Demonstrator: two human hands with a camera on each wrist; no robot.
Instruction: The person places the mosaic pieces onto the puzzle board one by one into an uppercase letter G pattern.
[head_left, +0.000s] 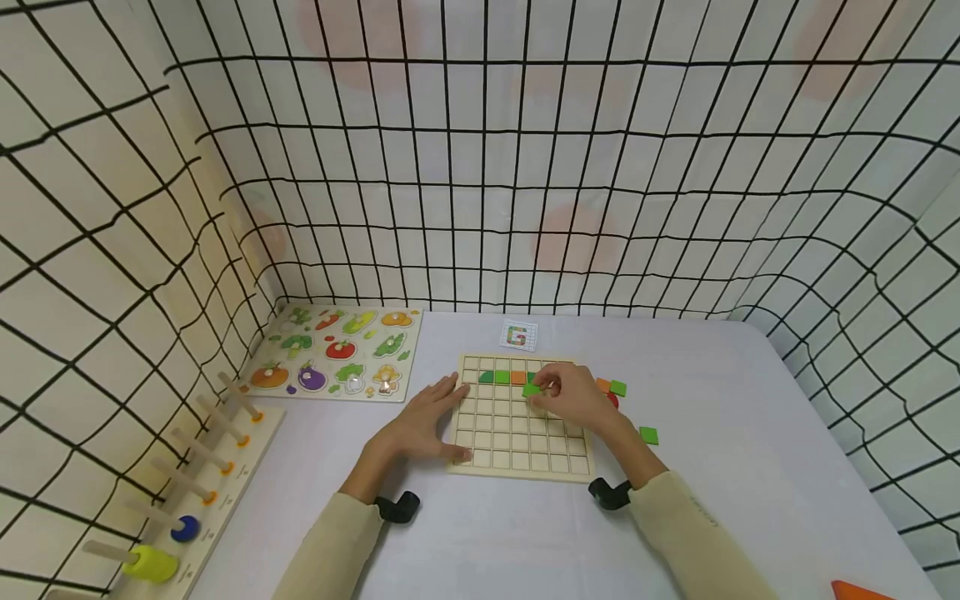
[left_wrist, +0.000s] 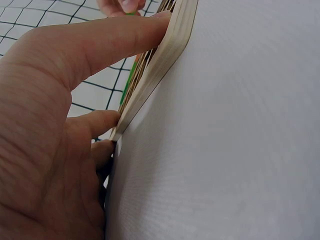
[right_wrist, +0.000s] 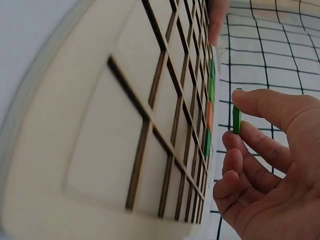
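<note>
A wooden grid board (head_left: 510, 437) lies on the white table in front of me. Along its left edge rests my left hand (head_left: 423, 423), fingers and thumb stretched out; in the left wrist view the thumb (left_wrist: 125, 37) presses the board's rim. My right hand (head_left: 576, 398) pinches a small green tile (right_wrist: 237, 117) between thumb and fingers, held over the board's upper part. One upper row carries a dark green piece (head_left: 487, 377), a green square (head_left: 502, 377), an orange square (head_left: 518, 377) and another dark green piece (right_wrist: 207, 142), partly hidden by the right hand in the head view.
Behind the board lies a card (head_left: 519, 336) with a coloured G. Loose orange (head_left: 603, 385), green (head_left: 618, 388) and red (head_left: 613, 401) pieces sit to the right, another green tile (head_left: 648, 436) nearer. A vegetable puzzle (head_left: 408, 354) and a peg stand (head_left: 251, 437) occupy the left; black-lined netting surrounds the table.
</note>
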